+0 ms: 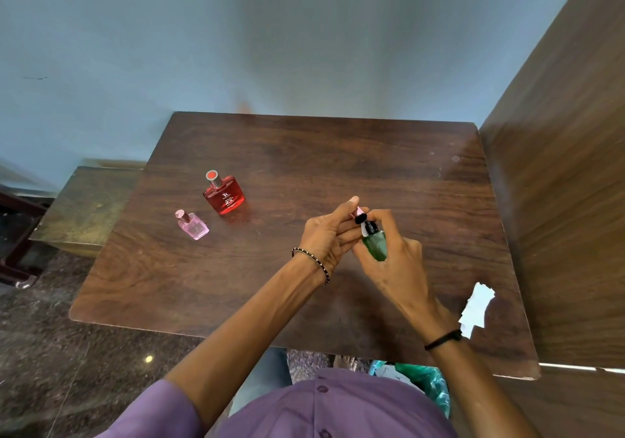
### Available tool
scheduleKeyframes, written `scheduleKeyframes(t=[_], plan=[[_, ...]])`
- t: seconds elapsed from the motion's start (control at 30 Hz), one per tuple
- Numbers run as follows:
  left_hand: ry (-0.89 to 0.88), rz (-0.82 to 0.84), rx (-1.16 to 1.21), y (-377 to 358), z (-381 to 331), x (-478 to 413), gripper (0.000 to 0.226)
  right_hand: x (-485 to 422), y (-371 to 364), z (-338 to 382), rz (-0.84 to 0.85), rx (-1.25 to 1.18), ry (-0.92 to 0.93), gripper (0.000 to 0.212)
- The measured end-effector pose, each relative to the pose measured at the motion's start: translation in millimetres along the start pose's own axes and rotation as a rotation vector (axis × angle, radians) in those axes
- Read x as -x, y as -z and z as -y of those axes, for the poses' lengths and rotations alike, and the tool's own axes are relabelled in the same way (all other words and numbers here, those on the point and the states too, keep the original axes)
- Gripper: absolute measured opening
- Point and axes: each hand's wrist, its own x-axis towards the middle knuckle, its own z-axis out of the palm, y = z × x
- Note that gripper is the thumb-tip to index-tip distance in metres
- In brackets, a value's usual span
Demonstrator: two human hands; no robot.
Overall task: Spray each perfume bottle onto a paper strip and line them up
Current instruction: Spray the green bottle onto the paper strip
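Green perfume bottle (pixel 376 245) in right hand (pixel 400 263), cap (pixel 360 218) in left hand (pixel 328 234)

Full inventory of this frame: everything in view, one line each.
table: 1, dark brown wood, centre
red bottle: 1, red, capped, table left
pink bottle: 1, pink, capped, nearer than red bottle
green bottle: 1, green, black nozzle, above table
paper strips: small pile, white, table near right
bench: 1, brown, left of table
left hand: pinches pink-and-black piece by the nozzle
right hand: grips green bottle
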Motion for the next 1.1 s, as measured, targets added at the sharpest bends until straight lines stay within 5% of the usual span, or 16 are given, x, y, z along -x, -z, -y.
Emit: scheduleKeyframes(t=[0.13,0.33,0.67,1.1], plan=[[0.022,0.005,0.000,-2,1,0,0.018,-2,0,-3,-0.016,0.032,0.026,0.040],[-0.017,-0.018,0.015,-7,0,0,0.041,-1,4,-4,-0.003,0.010,0.006,0.038],[-0.007,-0.003,0.044,-11,4,-1,0.043,0,16,-4,-0.006,-0.047,-0.053,0.033],[-0.052,0.065,-0.008,-14,4,2,0.038,-1,32,3,0.001,-0.060,-0.133,0.050]])
